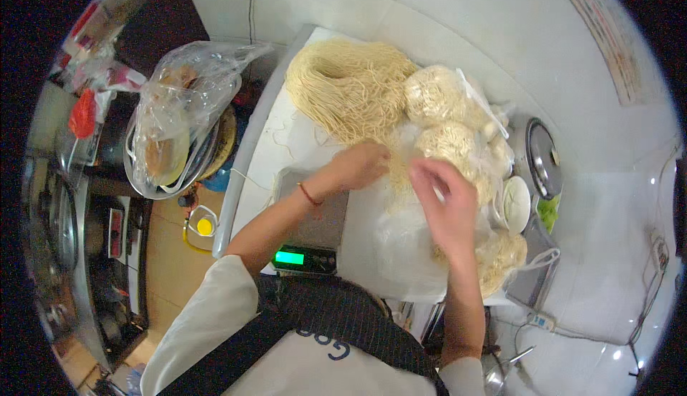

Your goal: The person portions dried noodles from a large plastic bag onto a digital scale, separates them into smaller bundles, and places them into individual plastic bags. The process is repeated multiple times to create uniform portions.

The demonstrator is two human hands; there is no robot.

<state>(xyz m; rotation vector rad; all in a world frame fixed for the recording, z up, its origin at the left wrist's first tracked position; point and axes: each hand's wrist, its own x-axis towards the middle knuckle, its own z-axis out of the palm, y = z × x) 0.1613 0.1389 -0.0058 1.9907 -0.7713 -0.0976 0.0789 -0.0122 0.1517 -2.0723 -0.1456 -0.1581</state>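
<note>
A large heap of thin pale noodles (349, 90) lies on the far side of the white table. My left hand (365, 165) is at its near edge with curled fingers, blurred; whether strands are in its grasp is hidden. To its right, my right hand (451, 203) has thumb and fingers bent towards each other, and I cannot tell if they pinch anything. Loose noodle strands (400, 173) lie between the two hands. Beyond my right hand are bagged noodles (445, 141). Under my left forearm is a digital scale (316, 224) with a lit green display.
More bagged noodles (502, 262) lie at the near right. A white bowl (516, 205), a lidded metal pot (542, 157) and chopped greens (548, 212) line the right side. Left of the table, a plastic-covered basin (172, 133) stands above a yellow-capped container (204, 227).
</note>
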